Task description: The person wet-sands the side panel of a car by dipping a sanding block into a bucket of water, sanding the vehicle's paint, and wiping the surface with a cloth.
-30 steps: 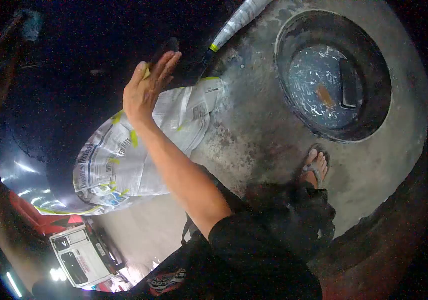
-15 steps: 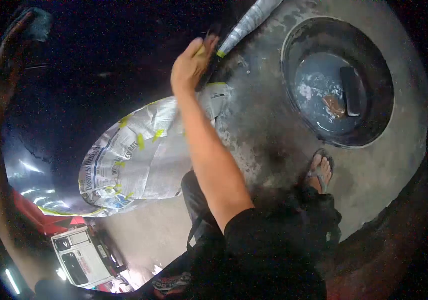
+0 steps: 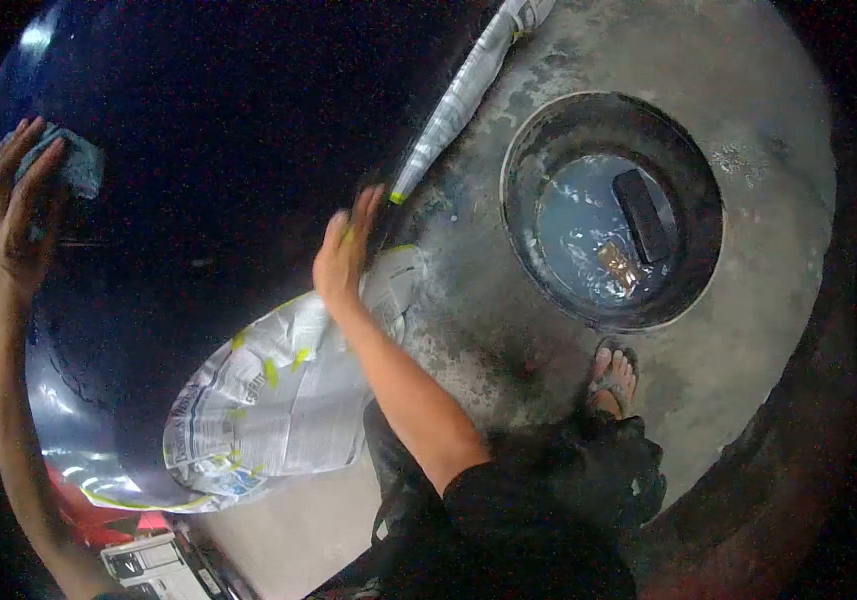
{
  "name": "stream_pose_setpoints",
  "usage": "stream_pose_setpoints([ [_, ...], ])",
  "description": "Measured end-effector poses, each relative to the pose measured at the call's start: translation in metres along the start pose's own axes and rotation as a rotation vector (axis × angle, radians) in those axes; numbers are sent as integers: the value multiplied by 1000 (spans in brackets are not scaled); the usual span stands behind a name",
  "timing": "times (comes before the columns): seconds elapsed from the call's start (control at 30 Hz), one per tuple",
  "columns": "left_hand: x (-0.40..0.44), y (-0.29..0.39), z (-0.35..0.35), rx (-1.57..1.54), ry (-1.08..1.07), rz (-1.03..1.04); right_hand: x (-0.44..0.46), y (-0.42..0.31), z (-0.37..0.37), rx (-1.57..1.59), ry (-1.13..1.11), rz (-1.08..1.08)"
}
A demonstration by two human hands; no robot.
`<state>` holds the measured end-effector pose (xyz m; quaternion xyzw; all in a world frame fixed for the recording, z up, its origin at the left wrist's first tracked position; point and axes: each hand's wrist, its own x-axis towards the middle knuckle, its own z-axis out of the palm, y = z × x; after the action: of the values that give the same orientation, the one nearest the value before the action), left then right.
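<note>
At the far left, my left hand (image 3: 19,215) lies with fingers bent over a pale blue-green pad or cloth (image 3: 87,168) against a dark, glossy curved vehicle panel (image 3: 219,150). My right hand (image 3: 344,258) is at the panel's lower edge. A small yellowish piece (image 3: 352,234) shows between its thumb and fingers; what exactly it is, I cannot make out. Just beyond those fingertips ends a newspaper-wrapped strip (image 3: 459,100) with yellow tape at its tip. Below this hand, newspaper masking (image 3: 299,410) held by bits of yellow tape covers a rounded part.
To the right, a round dark tub (image 3: 517,235) on the wet concrete floor (image 3: 769,180) holds cloudy water, a black block (image 3: 642,215) and a brown piece (image 3: 619,268). My sandalled foot (image 3: 614,378) is just below it. A white vehicle (image 3: 164,568) stands at lower left.
The whole view has shifted, so the panel, tub and newspaper appear lower. My right hand's fingers are straighter. My left hand remains at the blue-green pad.
</note>
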<state>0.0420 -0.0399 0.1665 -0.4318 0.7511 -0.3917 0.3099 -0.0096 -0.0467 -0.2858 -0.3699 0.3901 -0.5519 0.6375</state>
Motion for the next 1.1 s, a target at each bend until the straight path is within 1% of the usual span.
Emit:
stream_pose_setpoints([
  [0.03,2,0,1,-12,-3,1,39,-12,-1,37,65,-14],
  [0.1,5,0,2,-35,-9,4,133,-45,-19,-13,96,-67],
  [0.17,10,7,-6,-81,-9,-23,148,-55,-20,-49,97,-77],
  [0.2,9,8,-10,-97,-13,-40,123,-52,-14,-46,92,-146],
  [0.23,9,10,-6,-102,-5,-52,78,-54,-6,-136,65,-211],
  [0.27,10,10,-7,-112,8,-63,28,-52,-1,-211,-49,-227],
  [0.3,14,8,-11,-95,-1,-64,-19,-29,16,-207,-73,-334],
  [0.33,17,7,-12,-85,-7,-59,-53,-28,20,-182,-132,-291],
  [0.37,23,5,-8,-79,-3,-55,-55,-28,22,-240,-132,-261],
  [0.43,37,-10,-3,-180,52,-61,11,-58,15,-229,-40,-263],
  [0.5,50,-16,-5,-222,96,-144,115,-96,-1,-232,26,-182],
  [0.57,53,-27,6,-182,167,-144,148,-105,-6,-231,48,-172],
  [0.6,56,-28,7,-156,187,-141,129,-103,-11,-199,5,-194],
  [0.63,59,-27,7,-129,213,-137,93,-84,-6,-265,-12,-274],
  [0.67,60,-26,6,-157,221,-123,49,-66,0,-230,-61,-269],
  [0.7,59,-24,7,-178,228,-159,1,-31,8,-246,-102,-293],
  [0.73,57,-23,10,-197,227,-190,-38,-15,7,-239,-196,-227],
  [0.77,57,-24,13,-212,223,-214,-37,-19,9,-200,-154,-277],
  [0.83,61,-18,10,-221,252,-183,-29,-30,7,-108,-92,-366],
  [0.9,62,-9,-6,-187,257,-180,-21,-27,8,-96,-34,-484],
  [0.97,73,6,-16,-160,277,-169,-21,-23,-3,-235,-131,-356],
  [1.07,65,6,-14,-186,266,-238,-23,-36,-17,-89,-78,-219],
  [1.1,64,9,-13,-183,278,-243,-19,-45,-21,-109,-10,-199],
])
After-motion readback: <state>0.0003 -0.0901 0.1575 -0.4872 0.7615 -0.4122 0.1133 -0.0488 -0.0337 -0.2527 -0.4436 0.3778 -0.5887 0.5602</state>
